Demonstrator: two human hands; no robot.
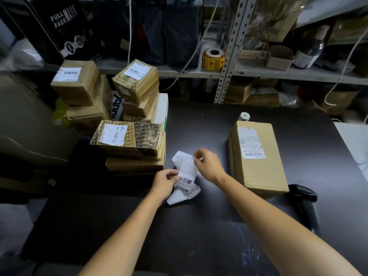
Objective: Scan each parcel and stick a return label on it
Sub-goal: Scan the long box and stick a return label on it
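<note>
Between the two hands, low over the dark worktop, is the strip of return labels. It is white backing paper, crumpled and folded, with one label's bold black characters facing up. Its near end seems to rest on the worktop.

The left grip pinches the strip's left edge beside the printing, thumb and fingers curled on the paper. The right grip pinches the far upper corner between thumb and forefinger, apparently working a label off the backing. Whether the label has begun to lift I cannot tell. The step in hand looks like peeling a return label, not scanning.

Just right of the hands a large brown parcel lies flat on the worktop with its barcoded shipping label facing up. No return label shows on it, so I judge it the one due to receive this label. A black handheld scanner lies beside the parcel's near corner, in neither hand. On the left sits a stack of taped parcels.

The next move calls for freeing the label cleanly, without creasing it or letting it stick to itself. It then needs carrying right and pressing flat on a bare patch of the parcel's top, clear of the barcode.
</note>
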